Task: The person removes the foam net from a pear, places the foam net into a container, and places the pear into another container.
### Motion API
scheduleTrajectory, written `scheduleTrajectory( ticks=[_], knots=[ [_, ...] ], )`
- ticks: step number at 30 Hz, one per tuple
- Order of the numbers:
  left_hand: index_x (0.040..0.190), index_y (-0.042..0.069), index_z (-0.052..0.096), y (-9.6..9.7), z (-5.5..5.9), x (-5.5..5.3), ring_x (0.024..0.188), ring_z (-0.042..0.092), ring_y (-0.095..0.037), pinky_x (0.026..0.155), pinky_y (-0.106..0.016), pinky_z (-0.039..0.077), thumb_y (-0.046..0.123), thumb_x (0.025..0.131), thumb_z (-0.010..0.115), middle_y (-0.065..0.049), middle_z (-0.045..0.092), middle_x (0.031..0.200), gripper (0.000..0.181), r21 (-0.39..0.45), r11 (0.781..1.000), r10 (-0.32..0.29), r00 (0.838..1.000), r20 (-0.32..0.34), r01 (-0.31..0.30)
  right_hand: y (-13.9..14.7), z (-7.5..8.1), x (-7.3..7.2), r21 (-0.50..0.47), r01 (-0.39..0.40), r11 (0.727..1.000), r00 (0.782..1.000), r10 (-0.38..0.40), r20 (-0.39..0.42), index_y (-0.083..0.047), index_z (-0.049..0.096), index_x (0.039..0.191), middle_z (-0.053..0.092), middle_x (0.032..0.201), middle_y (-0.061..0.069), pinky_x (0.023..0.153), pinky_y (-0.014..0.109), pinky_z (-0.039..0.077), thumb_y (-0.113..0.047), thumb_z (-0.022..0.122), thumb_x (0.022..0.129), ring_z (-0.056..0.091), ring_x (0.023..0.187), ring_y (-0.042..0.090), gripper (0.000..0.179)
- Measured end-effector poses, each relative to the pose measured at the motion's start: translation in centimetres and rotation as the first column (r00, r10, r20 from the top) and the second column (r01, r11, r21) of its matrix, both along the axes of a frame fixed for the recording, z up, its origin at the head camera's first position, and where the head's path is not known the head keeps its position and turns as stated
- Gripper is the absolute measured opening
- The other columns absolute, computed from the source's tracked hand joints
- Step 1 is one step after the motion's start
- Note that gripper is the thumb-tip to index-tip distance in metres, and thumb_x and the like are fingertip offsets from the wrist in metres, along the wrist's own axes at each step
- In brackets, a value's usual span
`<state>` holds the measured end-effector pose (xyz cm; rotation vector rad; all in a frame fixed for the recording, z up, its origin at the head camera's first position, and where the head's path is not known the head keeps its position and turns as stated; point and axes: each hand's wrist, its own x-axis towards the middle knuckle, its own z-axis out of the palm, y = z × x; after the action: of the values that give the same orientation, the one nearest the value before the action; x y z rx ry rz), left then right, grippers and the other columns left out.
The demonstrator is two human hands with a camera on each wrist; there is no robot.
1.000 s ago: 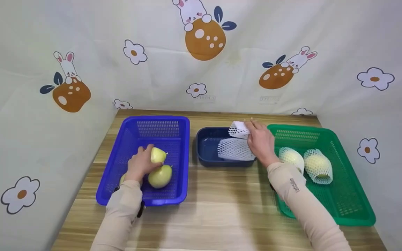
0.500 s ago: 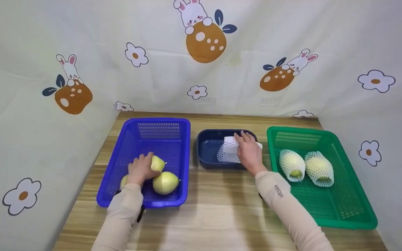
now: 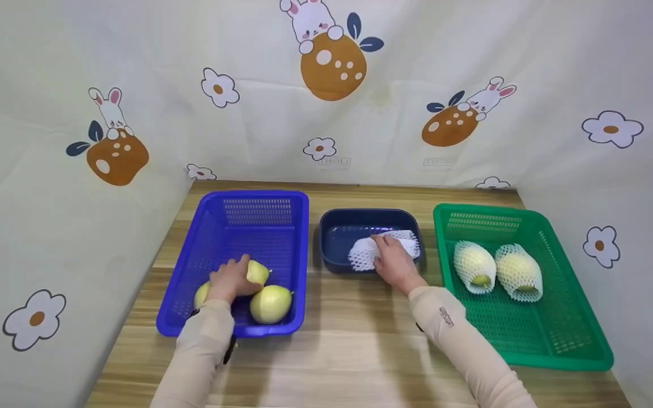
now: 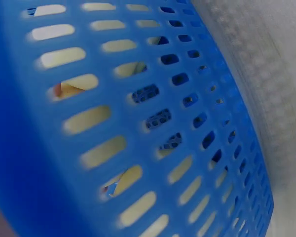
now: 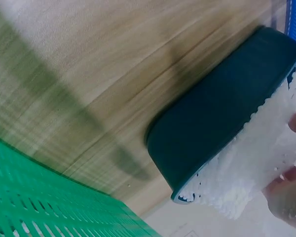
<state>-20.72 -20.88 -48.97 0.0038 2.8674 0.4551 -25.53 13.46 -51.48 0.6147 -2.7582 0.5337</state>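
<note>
In the head view my left hand [image 3: 230, 280] is inside the blue basket [image 3: 304, 249], its fingers curled round a yellow-green pear [image 3: 257, 272]. A second pear [image 3: 271, 304] lies against that hand's right side, and another pear [image 3: 202, 294] shows partly to its left. My right hand [image 3: 395, 262] reaches into the dark blue box [image 3: 340, 218] and pinches a white foam net sleeve [image 3: 364, 253]. More white netting [image 3: 407, 241] extends to the right of the fingers. The left wrist view holds mostly the slotted basket wall [image 4: 153, 54], which hides the hand.
To the right stands a green basket [image 3: 579, 283] with two pears in foam nets [image 3: 475, 266] inside. A wooden table [image 3: 338, 351] carries all the containers. Behind and beside it hangs a printed curtain [image 3: 258, 130].
My right hand has come down and toward me with the foam net, from above the box into it. The front pear in the blue basket has shifted right and nearer; my left hand has moved slightly nearer.
</note>
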Motion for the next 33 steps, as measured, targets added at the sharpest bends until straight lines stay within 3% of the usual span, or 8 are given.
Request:
scheduleTrajectory(
  ticks=[5,10,15,19,24,33],
  knots=[
    [0.131,-0.003,0.033,0.1,-0.2,-0.1,0.109,0.036,-0.051,0.084,-0.061,0.029,0.035,0.072,0.066,-0.034,0.037,0.123,0.078,0.012,1.0,-0.001,0.999,0.044,0.001,0.1,0.0,0.3,0.107,-0.036,0.994,0.997,0.028,0.072,-0.001,0.054,0.113,0.058,0.101,0.019,0.088,0.043,0.036,-0.011,0.054,0.076,0.051,0.099,0.035,0.039],
    [0.133,-0.006,0.028,0.1,-0.5,-0.3,0.11,0.035,-0.051,0.086,-0.061,0.027,0.037,0.076,0.062,-0.035,0.034,0.126,0.079,0.0,1.0,-0.005,0.995,0.096,0.005,0.3,0.1,0.6,0.223,-0.048,0.974,0.985,0.009,0.171,-0.006,0.054,0.117,0.056,0.112,0.016,0.096,0.05,0.023,-0.022,0.045,0.083,0.041,0.114,0.034,0.039],
    [0.135,-0.006,0.023,0.1,-1.1,-0.3,0.114,0.031,-0.05,0.088,-0.066,0.017,0.041,0.079,0.057,-0.033,0.031,0.129,0.08,-0.023,1.0,0.008,0.988,0.155,-0.004,0.5,0.2,0.7,0.234,-0.066,0.97,0.977,0.015,0.215,-0.009,0.05,0.124,0.051,0.121,0.015,0.098,0.05,0.018,-0.026,0.042,0.085,0.035,0.119,0.034,0.044],
    [0.136,-0.006,0.02,0.2,-1.5,-0.3,0.116,0.029,-0.049,0.087,-0.069,0.009,0.043,0.08,0.055,-0.033,0.029,0.13,0.082,-0.038,0.999,0.011,0.982,0.188,-0.004,0.7,0.3,0.7,0.214,-0.077,0.974,0.979,0.033,0.202,-0.008,0.046,0.127,0.049,0.123,0.015,0.099,0.05,0.016,-0.027,0.042,0.085,0.033,0.121,0.034,0.047],
    [0.137,-0.005,0.02,0.2,-1.7,-0.4,0.116,0.028,-0.049,0.087,-0.069,0.008,0.044,0.08,0.054,-0.033,0.029,0.13,0.082,-0.044,0.999,0.014,0.982,0.191,-0.006,1.1,0.5,0.5,0.191,-0.076,0.979,0.986,0.045,0.159,-0.007,0.046,0.128,0.048,0.124,0.015,0.1,0.049,0.016,-0.026,0.045,0.084,0.033,0.121,0.033,0.048],
    [0.133,-0.003,0.032,0.4,-1.5,-0.4,0.112,0.035,-0.049,0.085,-0.068,0.016,0.044,0.076,0.058,-0.03,0.038,0.126,0.078,-0.064,0.998,0.025,0.995,0.095,-0.019,1.6,1.6,0.2,0.173,-0.097,0.98,0.993,0.083,0.087,-0.006,0.048,0.126,0.048,0.124,0.015,0.097,0.053,0.018,-0.024,0.046,0.081,0.033,0.121,0.032,0.048]
  ],
)
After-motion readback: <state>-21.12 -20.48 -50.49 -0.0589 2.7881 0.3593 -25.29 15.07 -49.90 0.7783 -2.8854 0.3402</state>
